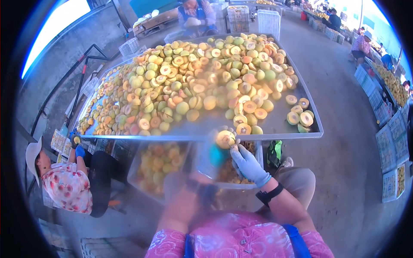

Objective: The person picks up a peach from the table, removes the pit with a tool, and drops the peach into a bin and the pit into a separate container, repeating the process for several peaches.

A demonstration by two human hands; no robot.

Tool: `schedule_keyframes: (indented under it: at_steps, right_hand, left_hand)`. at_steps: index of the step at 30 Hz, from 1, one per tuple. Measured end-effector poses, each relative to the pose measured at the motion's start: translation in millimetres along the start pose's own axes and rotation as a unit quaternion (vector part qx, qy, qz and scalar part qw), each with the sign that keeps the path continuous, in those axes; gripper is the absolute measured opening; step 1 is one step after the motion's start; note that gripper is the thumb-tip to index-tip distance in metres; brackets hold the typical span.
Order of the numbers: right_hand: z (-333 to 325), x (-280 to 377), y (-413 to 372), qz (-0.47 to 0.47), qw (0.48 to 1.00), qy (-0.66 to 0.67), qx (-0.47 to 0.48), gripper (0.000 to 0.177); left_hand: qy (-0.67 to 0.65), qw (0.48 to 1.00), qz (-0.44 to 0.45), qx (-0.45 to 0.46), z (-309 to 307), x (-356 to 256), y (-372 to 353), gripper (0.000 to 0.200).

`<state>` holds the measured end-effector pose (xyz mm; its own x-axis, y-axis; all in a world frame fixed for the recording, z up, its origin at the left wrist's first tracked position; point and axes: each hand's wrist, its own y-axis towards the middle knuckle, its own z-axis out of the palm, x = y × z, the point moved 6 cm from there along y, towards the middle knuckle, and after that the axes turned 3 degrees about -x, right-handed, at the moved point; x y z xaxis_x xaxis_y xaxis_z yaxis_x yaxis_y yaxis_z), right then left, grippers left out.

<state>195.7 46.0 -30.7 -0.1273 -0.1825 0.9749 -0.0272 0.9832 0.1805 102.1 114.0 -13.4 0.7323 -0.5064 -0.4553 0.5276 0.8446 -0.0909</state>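
Note:
A halved fruit (225,139) with its cut face up is held at the near edge of the metal table (275,136). My left hand (211,155), blurred and gloved, is wrapped around it from the left. My right hand (251,165), in a pale glove, touches the fruit's right side with its fingers pressed together; what it grips, if anything, is too small to make out. Halved yellow-green fruit (172,86) is heaped on the table beyond my hands. Below them stand a crate of fruit (159,165) and a second container (236,185) with small dark pieces.
A person (69,180) in a hat sits at the left side of the table. Another person (195,17) works at its far side. Stacked crates (391,142) line the right, near more people. A green bag (274,154) lies beside my knee.

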Motion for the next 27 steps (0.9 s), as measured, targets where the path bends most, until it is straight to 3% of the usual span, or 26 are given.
schedule_keyframes:
  at_steps: [3,5,12,14,18,20,21,23,27]
  right_hand:
    - [-1,-2,-1,-0.001,1.0,0.019,-0.023,0.025]
    - [-3,26,-8,0.094,0.995,0.045,-0.007,0.028]
    - [1,0,-9,0.012,0.999,0.036,-0.034,0.031]
    - [3,13,-14,0.115,0.989,0.091,0.019,0.031]
    - [4,11,-16,0.165,0.979,0.12,0.013,0.031]
    - [7,18,-15,-0.07,0.997,0.023,0.028,0.029]
    - [5,28,-16,-0.07,0.997,0.023,0.029,0.029]
    - [6,40,-19,0.088,0.993,-0.042,0.073,0.026]
    - [13,15,-23,0.135,0.986,0.053,0.076,0.024]
  left_hand:
    - [0.022,0.998,0.044,-0.05,9,3,-9,0.036]
    - [0.053,0.995,0.071,-0.046,11,2,-12,0.036]
    - [0.091,0.993,0.078,-0.019,11,4,-19,0.036]
    - [0.211,0.974,0.081,0.01,18,4,-24,0.033]
    - [0.121,0.989,0.062,-0.05,27,12,-37,0.031]
    - [0.231,0.962,0.138,-0.051,34,8,-40,0.032]
    - [0.232,0.962,0.138,-0.052,35,10,-40,0.032]
    - [0.275,0.94,0.179,-0.097,32,6,-40,0.033]
    - [0.274,0.941,0.153,-0.128,23,-3,-33,0.036]
